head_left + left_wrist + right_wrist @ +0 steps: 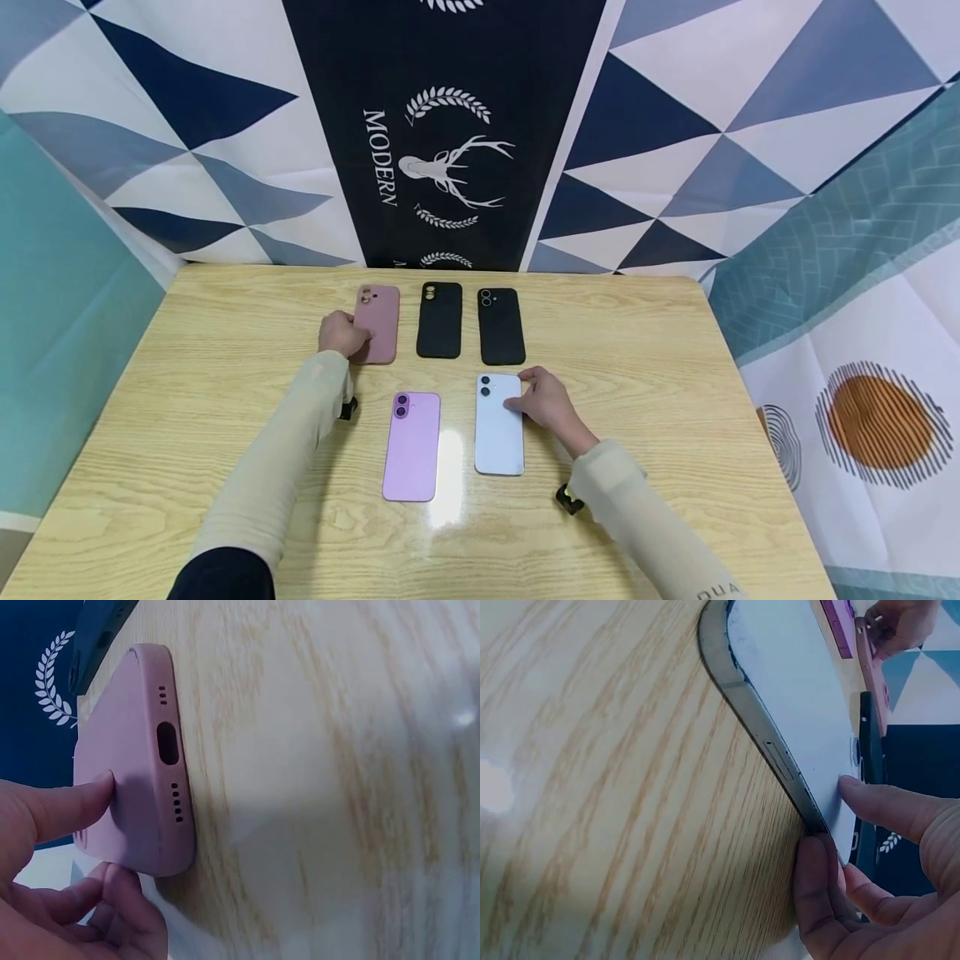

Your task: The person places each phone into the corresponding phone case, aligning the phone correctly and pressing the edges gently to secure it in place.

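Note:
At the left of the back row lies a pink phone case [381,317] with camera cutouts. My left hand [341,334] grips its left edge; in the left wrist view the thumb presses the back of the case and the other fingers curl at the side. The case's port end faces that camera. My right hand [551,402] pinches the upper right edge of a white phone [498,442], thumb on its back and fingers along its side. Between the forearms rests a purple phone [412,450], camera side up, touched by neither hand.
Two black phone cases [439,321] [502,327] lie to the right of the pink one. Everything is on a light wood table [645,350]. A patterned cloth [442,217] hangs behind the table's back edge.

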Motion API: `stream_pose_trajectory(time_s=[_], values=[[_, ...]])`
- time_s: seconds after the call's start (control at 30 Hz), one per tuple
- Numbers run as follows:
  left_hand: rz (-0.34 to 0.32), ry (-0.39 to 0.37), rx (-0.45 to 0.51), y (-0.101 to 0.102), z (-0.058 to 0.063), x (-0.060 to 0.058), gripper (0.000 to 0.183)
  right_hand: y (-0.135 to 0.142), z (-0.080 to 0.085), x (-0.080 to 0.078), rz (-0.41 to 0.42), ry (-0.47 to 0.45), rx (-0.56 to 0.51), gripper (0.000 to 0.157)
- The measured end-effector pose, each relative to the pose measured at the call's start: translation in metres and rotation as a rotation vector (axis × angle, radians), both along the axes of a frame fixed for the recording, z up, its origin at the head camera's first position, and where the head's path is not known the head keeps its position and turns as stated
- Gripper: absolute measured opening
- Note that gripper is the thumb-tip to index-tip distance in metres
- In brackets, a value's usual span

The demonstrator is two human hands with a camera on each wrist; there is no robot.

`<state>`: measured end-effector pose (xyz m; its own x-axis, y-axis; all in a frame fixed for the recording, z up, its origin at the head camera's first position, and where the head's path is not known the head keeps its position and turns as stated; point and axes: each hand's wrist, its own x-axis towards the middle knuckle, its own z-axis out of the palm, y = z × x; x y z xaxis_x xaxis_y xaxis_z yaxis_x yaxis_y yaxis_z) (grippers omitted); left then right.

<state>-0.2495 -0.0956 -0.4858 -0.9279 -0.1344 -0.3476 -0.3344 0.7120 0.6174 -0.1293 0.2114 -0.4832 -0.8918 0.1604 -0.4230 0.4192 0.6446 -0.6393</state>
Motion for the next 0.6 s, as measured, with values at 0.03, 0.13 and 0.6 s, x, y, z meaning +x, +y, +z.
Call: stream_pose_trajectory(time_s=[0.03,0.13,0.6], values=[[0.006,0.004,0.001,0.0003,0.0000,-0.0001,0.043,-0.0004,-0.0003,0.0000,-0.001,0.000,0.002,0.054],[0.032,0.013,0.012,0.0012,-0.0002,-0.0009,0.046,-0.0010,-0.0008,-0.0002,-0.007,-0.002,0.007,0.056],[0.060,-0.001,0.102,-0.0030,0.0002,0.0010,0.050,-0.0059,0.0015,-0.0033,0.007,-0.010,0.041,0.057]])
